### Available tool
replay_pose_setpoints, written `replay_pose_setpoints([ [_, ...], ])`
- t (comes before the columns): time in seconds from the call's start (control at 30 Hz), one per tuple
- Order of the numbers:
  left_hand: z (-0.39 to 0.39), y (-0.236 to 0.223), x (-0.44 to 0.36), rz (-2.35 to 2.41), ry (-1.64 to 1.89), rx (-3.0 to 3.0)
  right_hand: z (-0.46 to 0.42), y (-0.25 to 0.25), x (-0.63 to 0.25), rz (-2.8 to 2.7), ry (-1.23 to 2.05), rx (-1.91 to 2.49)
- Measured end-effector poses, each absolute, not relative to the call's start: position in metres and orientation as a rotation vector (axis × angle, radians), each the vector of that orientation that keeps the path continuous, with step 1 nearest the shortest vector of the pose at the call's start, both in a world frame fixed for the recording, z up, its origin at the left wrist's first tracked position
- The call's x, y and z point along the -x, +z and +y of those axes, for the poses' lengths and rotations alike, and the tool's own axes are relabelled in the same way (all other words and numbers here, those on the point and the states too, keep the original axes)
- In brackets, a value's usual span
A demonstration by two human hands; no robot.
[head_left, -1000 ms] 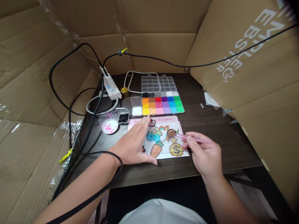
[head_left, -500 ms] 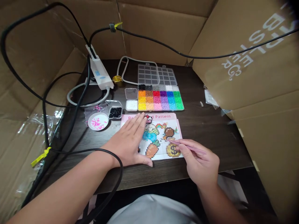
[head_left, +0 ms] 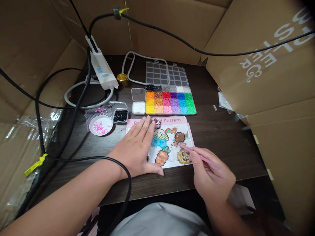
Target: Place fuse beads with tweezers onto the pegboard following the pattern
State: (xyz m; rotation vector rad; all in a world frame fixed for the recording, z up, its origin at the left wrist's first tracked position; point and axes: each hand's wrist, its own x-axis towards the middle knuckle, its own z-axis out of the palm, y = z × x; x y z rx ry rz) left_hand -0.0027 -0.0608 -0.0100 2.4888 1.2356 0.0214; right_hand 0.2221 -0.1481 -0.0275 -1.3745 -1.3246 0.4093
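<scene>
My left hand (head_left: 136,147) lies flat with fingers stretched over the left part of a bead pattern sheet (head_left: 169,158), hiding some of its printing. Pink tweezers (head_left: 205,159) are gripped in my right hand (head_left: 214,175). Their tips touch or hover just above the sheet, close below a round brown bead figure (head_left: 180,137); whether they pinch a bead is too small to tell. An orange carrot figure (head_left: 161,158) and a yellow money-bag figure (head_left: 183,156) show lower on the sheet.
Behind the sheet stands an open bead box (head_left: 171,101) with many colours. Small boxes of white beads (head_left: 138,108) and black beads (head_left: 120,115) sit left of it, near a white dish (head_left: 101,125) of pink beads. A black cable (head_left: 126,173) crosses my left wrist.
The view has shifted slightly. The tweezer tips have moved a little up the sheet, closer to the brown figure. My left hand stays flat in place.
</scene>
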Motion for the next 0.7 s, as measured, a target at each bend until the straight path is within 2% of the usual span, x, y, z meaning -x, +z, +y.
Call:
replay_pose_setpoints([
  [0.43,-0.0600,-0.0044,0.0048,1.251,0.037,-2.326,-0.1443,-0.0230,-0.2215,-1.234,0.483,1.456],
  [0.7,-0.0545,-0.0001,0.0024,1.342,0.079,-2.257,-0.1474,-0.0267,-0.2215,-1.289,0.359,1.441],
])
